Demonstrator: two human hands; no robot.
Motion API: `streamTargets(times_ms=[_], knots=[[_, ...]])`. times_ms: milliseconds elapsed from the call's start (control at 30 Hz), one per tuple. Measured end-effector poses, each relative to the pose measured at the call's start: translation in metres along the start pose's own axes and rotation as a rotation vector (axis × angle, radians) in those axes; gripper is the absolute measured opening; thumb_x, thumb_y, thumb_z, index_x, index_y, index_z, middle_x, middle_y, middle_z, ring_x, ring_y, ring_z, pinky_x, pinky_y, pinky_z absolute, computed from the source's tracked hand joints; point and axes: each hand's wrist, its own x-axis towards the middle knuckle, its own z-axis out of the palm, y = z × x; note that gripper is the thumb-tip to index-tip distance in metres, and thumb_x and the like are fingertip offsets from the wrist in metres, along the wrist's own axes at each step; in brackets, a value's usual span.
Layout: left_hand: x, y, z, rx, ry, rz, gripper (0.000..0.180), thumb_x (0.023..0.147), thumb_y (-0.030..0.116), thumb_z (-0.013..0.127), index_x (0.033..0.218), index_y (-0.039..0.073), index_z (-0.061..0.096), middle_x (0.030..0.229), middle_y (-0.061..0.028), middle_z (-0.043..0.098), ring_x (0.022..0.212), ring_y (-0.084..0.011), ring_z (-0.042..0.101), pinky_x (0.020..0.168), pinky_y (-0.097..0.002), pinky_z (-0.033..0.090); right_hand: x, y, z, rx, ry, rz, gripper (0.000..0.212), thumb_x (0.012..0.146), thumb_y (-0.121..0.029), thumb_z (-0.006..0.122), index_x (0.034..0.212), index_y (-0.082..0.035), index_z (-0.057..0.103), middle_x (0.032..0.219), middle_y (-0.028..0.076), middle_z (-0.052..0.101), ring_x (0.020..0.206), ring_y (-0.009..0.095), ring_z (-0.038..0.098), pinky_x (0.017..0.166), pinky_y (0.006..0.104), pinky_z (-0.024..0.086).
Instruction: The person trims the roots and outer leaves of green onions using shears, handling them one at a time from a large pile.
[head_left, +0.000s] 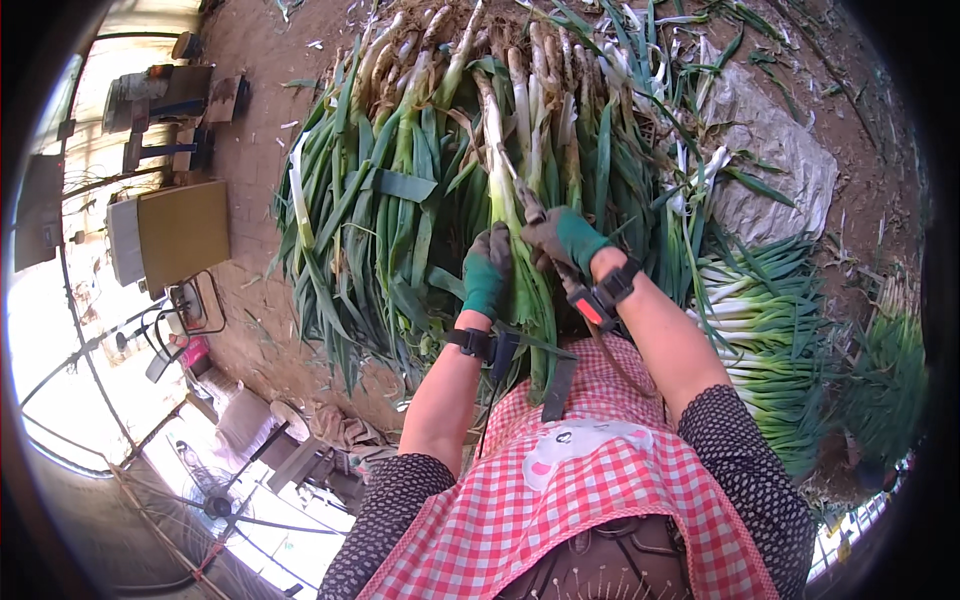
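Note:
My gloved left hand (488, 268) is closed round the green upper part of a leek (496, 150), whose root end points away from me. Its long leaves hang down over my checked apron (560, 450). In my gloved right hand (566, 240), fingers curled, is a slim grey nozzle-like tool (531, 206), its tip close beside the leek's stalk. A thin brown hose (622, 368) runs below that hand toward the apron. Under and around both hands spreads a big heap of leeks (390, 200) with soil-stained roots at the far side.
To the right lies a stack of clean white-stemmed leeks (760, 350), with a crumpled plastic sheet (775, 160) beyond it. Loose leaves litter the dirt floor (265, 120). A tan box (183, 235), cables (205, 305) and a fan (216, 505) stand at left.

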Motion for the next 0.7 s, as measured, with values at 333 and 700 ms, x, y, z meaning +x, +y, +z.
streamTargets(times_ms=[333,700], knots=[[-0.010,0.006,0.007,-0.085,-0.056,-0.037,0.053,0.106,0.046,0.058,0.112,-0.005,0.072,0.090,-0.0091,0.073,0.085,-0.0155,0.064,0.080,-0.0331,0.052,0.079,-0.032,-0.029,-0.288,0.082,-0.079,0.050,0.087,-0.040,0.067,0.104,0.006,0.075,0.090,0.025,0.077,0.083,0.035,0.078,0.078,0.0434,0.061],[-0.025,0.018,0.010,0.086,-0.118,-0.080,0.052,0.102,0.052,0.062,0.096,0.000,0.068,0.079,-0.0026,0.064,0.072,-0.0118,0.057,0.068,-0.0318,0.048,0.097,-0.063,-0.052,-0.316,0.144,0.061,0.047,0.084,-0.033,0.069,0.109,0.006,0.075,0.092,0.023,0.076,0.073,0.032,0.077,0.066,0.0427,0.060]])
